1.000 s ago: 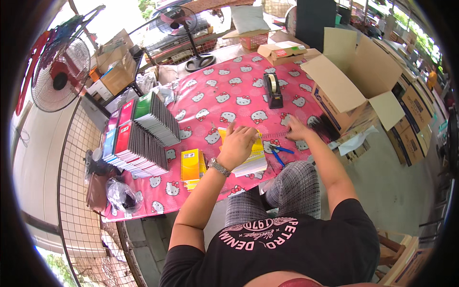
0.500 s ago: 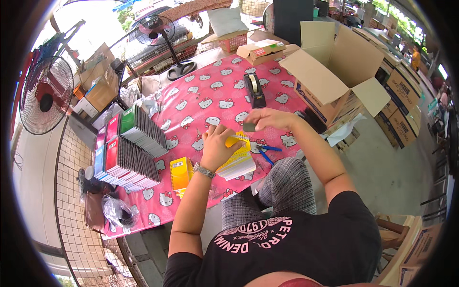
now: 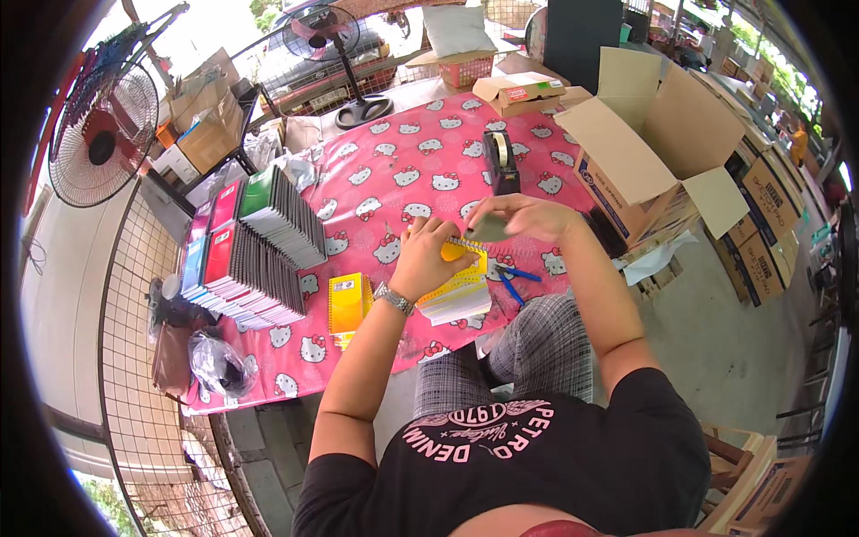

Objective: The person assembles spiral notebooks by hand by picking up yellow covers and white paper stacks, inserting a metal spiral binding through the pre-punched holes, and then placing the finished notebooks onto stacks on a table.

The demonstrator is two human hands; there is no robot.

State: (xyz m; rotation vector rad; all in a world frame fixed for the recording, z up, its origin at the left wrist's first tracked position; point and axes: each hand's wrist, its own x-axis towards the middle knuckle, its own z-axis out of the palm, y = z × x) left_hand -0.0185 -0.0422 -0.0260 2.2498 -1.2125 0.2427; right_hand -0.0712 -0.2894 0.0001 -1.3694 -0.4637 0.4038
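My left hand (image 3: 424, 259) is closed on a yellow-covered spiral notebook (image 3: 458, 306) at the table's near edge, its fingers at the bound edge. White pages fan out below the cover. Just to the right, my right hand (image 3: 530, 217) pinches a flat, dark grey-green piece (image 3: 488, 229) by the notebook's coil; its exact kind does not show. Blue-handled pliers (image 3: 514, 281) lie to the right of the notebook. Left of my left wrist rests a small pile of yellow spiral notebooks (image 3: 347, 302).
Stacked spiral notebooks (image 3: 255, 268) stand at the table's left. A tape dispenser (image 3: 501, 163) and a flat carton (image 3: 517, 92) lie farther back. An open cardboard box (image 3: 626, 183) stands at the right edge. Beyond are two fans (image 3: 100, 148). A plastic bag (image 3: 219, 365) sits front left.
The whole view has shifted, so the table sits slightly right and higher. The flat piece in my right hand now shows more of its face, tilted beside the coil. My left hand keeps its hold.
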